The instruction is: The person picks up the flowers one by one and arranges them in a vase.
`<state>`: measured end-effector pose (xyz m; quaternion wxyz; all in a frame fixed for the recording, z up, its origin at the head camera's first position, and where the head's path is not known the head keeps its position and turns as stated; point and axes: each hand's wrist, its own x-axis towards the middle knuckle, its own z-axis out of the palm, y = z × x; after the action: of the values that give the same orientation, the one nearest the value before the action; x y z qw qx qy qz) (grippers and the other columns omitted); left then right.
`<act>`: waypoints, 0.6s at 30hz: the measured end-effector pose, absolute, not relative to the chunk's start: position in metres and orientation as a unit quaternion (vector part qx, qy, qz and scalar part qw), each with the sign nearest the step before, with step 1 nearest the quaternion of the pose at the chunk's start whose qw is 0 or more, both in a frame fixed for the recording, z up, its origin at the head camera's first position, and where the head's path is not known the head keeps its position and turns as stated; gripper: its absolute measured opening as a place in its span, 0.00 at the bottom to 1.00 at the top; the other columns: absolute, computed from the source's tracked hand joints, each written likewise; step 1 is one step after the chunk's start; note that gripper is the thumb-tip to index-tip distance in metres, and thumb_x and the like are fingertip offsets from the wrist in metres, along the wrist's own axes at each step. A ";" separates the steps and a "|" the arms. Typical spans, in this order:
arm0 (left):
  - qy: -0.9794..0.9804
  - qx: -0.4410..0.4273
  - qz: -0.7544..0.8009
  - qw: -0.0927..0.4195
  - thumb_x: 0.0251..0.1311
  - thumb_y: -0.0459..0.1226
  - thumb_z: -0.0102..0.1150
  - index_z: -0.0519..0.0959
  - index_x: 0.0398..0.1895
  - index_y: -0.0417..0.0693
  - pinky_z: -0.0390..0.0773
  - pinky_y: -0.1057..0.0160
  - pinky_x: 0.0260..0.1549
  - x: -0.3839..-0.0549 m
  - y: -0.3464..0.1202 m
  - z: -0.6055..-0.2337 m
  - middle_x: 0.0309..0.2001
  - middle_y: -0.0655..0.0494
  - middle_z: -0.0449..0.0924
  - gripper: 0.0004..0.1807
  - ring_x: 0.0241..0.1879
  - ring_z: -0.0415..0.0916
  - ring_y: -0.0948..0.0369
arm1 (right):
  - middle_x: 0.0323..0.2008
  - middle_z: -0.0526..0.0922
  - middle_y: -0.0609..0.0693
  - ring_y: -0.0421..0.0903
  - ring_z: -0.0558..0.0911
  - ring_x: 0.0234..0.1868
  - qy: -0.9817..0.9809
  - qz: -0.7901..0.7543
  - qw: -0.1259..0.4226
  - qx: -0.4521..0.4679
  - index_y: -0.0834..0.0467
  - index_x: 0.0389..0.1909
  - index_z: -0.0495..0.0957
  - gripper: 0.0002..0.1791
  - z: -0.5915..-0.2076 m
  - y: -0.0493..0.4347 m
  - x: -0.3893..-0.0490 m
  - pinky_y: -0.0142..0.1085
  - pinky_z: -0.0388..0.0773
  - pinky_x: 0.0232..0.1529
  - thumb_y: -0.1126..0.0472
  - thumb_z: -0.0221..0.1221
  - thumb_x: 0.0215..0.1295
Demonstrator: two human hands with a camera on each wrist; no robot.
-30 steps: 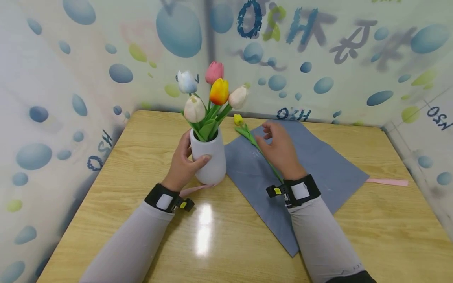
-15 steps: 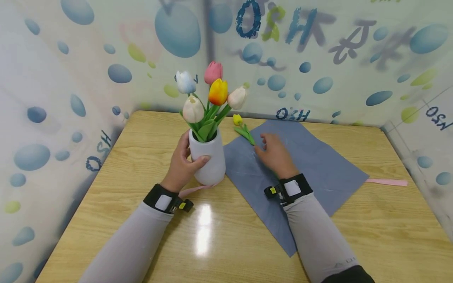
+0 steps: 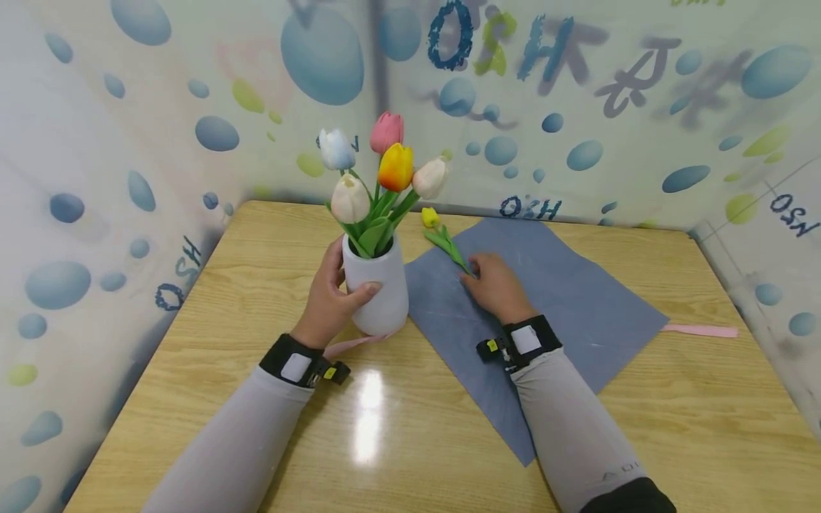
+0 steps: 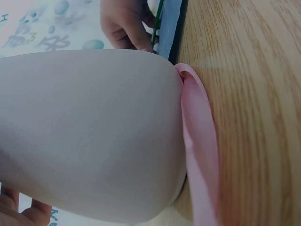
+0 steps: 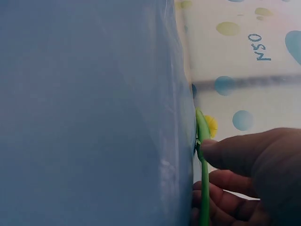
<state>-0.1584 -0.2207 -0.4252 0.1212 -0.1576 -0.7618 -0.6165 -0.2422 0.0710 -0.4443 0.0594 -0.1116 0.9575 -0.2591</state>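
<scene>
A white vase (image 3: 383,296) stands upright on the table with several tulips in it, among them a pink tulip (image 3: 388,132) and an orange-yellow tulip (image 3: 395,168). My left hand (image 3: 328,299) grips the vase from its left side, thumb across the front. On the blue-grey wrapping sheet (image 3: 564,292), a yellow tulip (image 3: 445,242) lies slantwise, its bloom beyond the sheet's edge. My right hand (image 3: 499,288) pinches its green stem (image 5: 204,179) below the leaves, thumb on one side and curled fingers on the other. The palm hides the stem's lower part in the head view.
A pink ribbon (image 4: 200,141) lies against the vase's base. Another pink strip (image 3: 702,330) sticks out from the sheet's right corner. The wooden table (image 3: 256,285) meets a patterned wall covering (image 3: 269,128) at its back.
My right hand has come down and slightly toward me along the yellow tulip, and its fingers have closed on the stem. The left hand and vase stay in place.
</scene>
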 end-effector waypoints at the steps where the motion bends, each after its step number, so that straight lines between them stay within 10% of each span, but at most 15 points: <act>1: -0.762 -0.158 -0.617 0.121 0.59 0.33 0.67 0.59 0.80 0.58 0.70 0.38 0.65 -0.158 -0.221 -0.425 0.70 0.52 0.68 0.45 0.64 0.70 0.59 | 0.55 0.81 0.63 0.58 0.81 0.56 0.957 -0.259 0.059 -0.113 0.66 0.64 0.76 0.24 -0.445 0.071 -0.242 0.53 0.78 0.58 0.56 0.60 0.75; 18: -0.759 -0.157 -0.622 0.117 0.59 0.34 0.67 0.59 0.80 0.59 0.71 0.38 0.64 -0.158 -0.221 -0.425 0.71 0.53 0.68 0.45 0.64 0.71 0.59 | 0.50 0.86 0.60 0.54 0.82 0.48 0.957 -0.258 0.067 -0.114 0.64 0.57 0.84 0.17 -0.448 0.072 -0.244 0.50 0.80 0.53 0.61 0.55 0.76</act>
<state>-0.1581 -0.2209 -0.4247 0.1165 -0.1566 -0.7587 -0.6215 -0.2439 0.0718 -0.4477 0.0673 -0.1136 0.9571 -0.2581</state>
